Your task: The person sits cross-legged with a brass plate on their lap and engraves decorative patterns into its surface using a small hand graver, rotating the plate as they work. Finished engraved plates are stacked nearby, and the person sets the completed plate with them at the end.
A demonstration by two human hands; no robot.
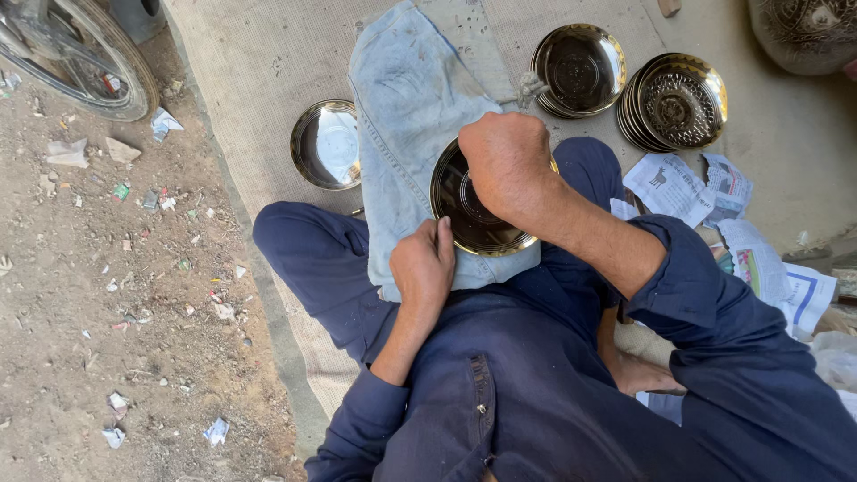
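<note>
Plate: round brass plate [473, 214] with a dark shiny centre, lying on a pale denim cloth [411, 107] draped over the lap of a person seated cross-legged in dark blue clothes.
Left hand: left hand [422, 263] curled at the near rim of the plate, thumb up against the edge, fingers pressed into the cloth beneath; steadying rather than gripping all round.
Right hand: right hand [505, 161] closed in a loose fist over the plate's far half, knuckles up; whatever sits inside the fist is hidden, so cannot tell if it holds anything.
Handling: judged stiff, thin metal, fairly light, smooth and probably slippery on its polished face; likely to dent or scratch rather than break. Best held at the raised rim, with the cloth below stopping it sliding.
Nearby plates: single plate [326, 145] on the woven mat [259, 62] left of the cloth; another shiny one [580, 67] beyond, just beside a stack of patterned plates [674, 103].
Surroundings: crumpled newspaper [687, 187] at the right knee; littered dirt ground [107, 295] and a wheel [85, 54] to the left.
</note>
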